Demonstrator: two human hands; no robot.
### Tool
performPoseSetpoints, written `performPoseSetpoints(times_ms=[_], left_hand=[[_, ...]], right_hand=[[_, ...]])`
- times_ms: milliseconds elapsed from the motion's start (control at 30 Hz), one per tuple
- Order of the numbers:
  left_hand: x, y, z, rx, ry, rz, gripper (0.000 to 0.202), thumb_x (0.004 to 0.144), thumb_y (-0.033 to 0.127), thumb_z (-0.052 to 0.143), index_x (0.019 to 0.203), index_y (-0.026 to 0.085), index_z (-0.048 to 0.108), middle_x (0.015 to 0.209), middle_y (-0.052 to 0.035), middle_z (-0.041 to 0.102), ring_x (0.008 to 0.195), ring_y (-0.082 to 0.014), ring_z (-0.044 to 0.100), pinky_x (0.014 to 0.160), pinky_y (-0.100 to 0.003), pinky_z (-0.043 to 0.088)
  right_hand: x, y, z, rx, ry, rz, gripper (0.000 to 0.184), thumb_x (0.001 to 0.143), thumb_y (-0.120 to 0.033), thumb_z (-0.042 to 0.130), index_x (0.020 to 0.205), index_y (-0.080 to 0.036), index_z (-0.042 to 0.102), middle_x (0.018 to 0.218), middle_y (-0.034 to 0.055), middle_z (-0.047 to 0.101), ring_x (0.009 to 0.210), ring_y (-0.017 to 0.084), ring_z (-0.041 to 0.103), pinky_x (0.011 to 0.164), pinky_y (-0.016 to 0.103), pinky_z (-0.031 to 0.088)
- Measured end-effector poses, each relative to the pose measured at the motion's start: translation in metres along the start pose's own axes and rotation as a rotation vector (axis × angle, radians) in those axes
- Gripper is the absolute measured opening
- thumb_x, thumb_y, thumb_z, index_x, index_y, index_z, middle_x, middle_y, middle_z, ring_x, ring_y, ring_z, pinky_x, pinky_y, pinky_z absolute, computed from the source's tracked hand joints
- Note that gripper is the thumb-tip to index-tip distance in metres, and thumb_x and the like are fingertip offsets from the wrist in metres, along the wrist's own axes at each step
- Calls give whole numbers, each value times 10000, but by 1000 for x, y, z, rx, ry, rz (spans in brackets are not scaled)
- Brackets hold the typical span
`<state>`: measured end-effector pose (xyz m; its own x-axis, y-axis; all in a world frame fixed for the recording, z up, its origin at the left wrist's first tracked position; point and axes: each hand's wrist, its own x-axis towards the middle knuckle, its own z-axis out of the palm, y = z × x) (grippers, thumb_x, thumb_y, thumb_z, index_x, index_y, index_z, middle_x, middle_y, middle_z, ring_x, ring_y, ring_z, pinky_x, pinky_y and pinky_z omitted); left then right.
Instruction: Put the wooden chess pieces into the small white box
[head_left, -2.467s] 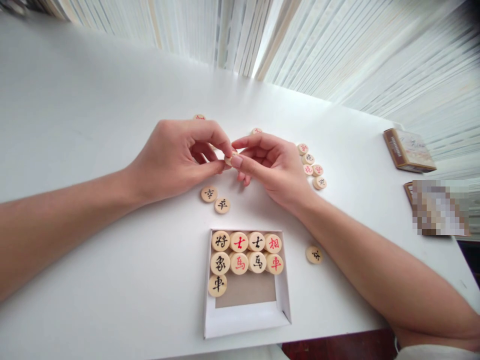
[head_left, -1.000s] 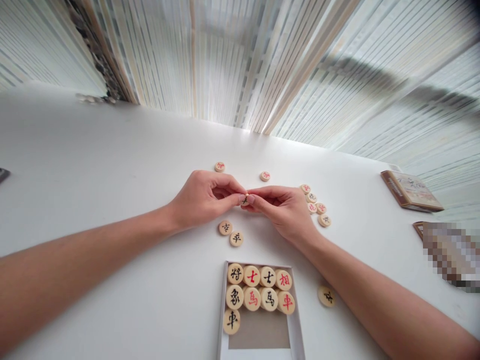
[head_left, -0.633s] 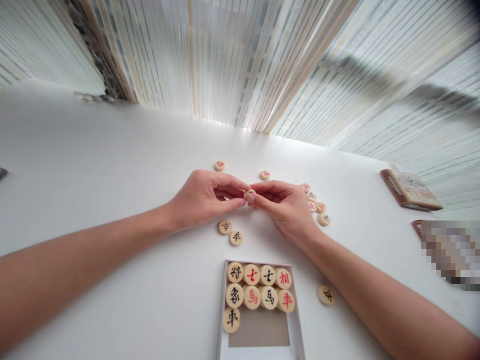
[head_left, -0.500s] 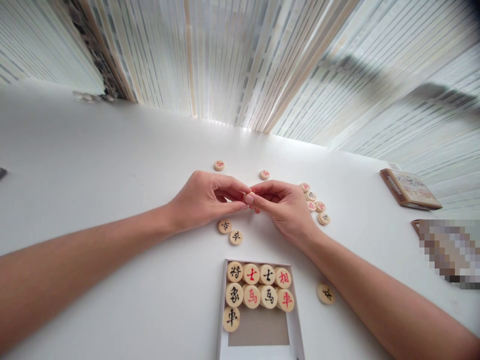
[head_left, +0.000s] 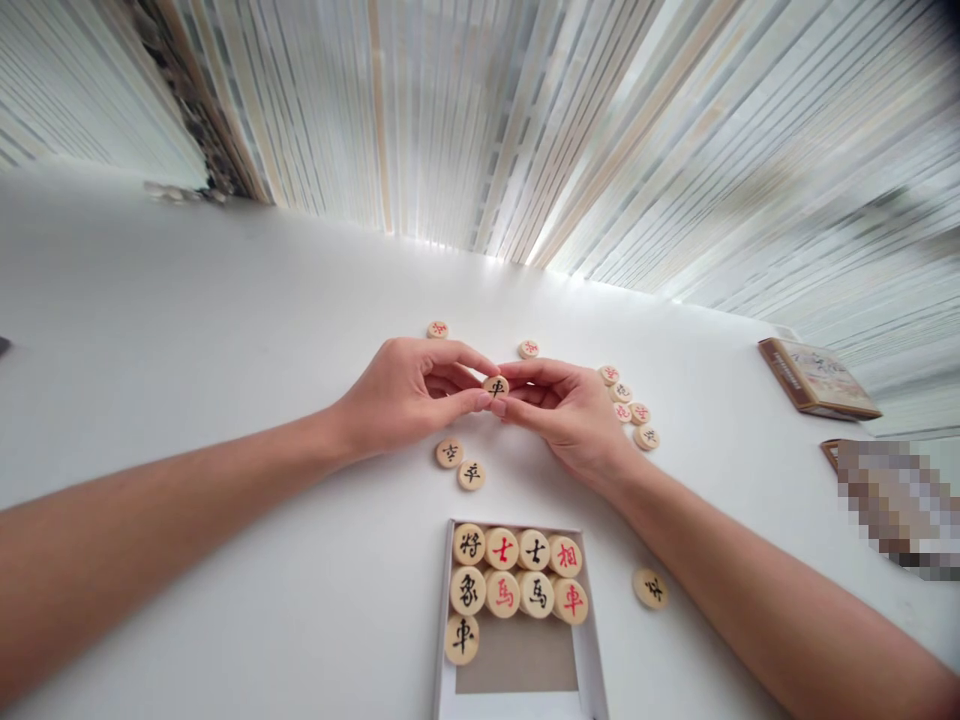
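Observation:
Between the fingertips of both hands, above the white table, is a round wooden xiangqi piece (head_left: 496,387) with a black character facing me. My left hand (head_left: 420,393) pinches it from the left, thumb below and index finger above. From the other side, my right hand (head_left: 566,405) pinches it the same way. Nearer to me, an open white box (head_left: 595,655) holds stacked pieces in rows, and a single black-lettered piece (head_left: 462,638) starts the third row. Two black-lettered pieces (head_left: 471,474) lie on the table just below my left hand.
Several red and black pieces (head_left: 622,393) lie beyond my right wrist, and another piece (head_left: 650,588) sits under my right forearm. Two red pieces (head_left: 529,349) lie behind my hands. At the right is a brown box (head_left: 821,378); a string curtain (head_left: 450,120) hangs at the back.
The piece between my fingers has been turned so its black character shows. My right thumb has slid off its face to the lower edge. Pieces on the table and in the box stay put.

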<state>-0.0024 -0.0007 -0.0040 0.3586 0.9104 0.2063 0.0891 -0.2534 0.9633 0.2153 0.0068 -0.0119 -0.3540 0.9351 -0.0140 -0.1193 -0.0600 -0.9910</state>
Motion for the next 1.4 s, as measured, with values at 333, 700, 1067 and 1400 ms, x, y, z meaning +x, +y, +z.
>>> performPoseSetpoints(times_ms=[333,700,1067,1400], left_hand=[[1,-2,1,-21,27,33,94,899,229,810,965,167,786,918,-75,844,856,-207,825,770,-288,681],[1,-3,-2,68,89,38,134,823,232,870,935,165,837,869,-60,834,751,-172,788,652,-234,633],[0,-2,-1,-6,61,19,215,826,244,876,1020,160,839,891,-74,848,768,-200,813,699,-274,673],[1,-2,-2,-54,23,11,276,841,229,873,1114,189,857,938,-69,865,861,-230,834,793,-308,690]], right_hand=[[1,-1,2,-49,42,-55,262,738,-376,976,947,-248,882,867,49,846,798,197,788,821,373,663],[1,1,-1,-24,-5,-91,203,741,-310,975,911,-277,869,936,31,826,905,188,764,866,359,642],[1,0,-1,15,17,-15,194,795,-325,947,949,-235,871,866,50,844,783,167,790,781,305,664],[2,-3,-1,30,-11,32,254,782,-342,954,996,-226,880,865,66,850,738,172,791,765,324,675]])
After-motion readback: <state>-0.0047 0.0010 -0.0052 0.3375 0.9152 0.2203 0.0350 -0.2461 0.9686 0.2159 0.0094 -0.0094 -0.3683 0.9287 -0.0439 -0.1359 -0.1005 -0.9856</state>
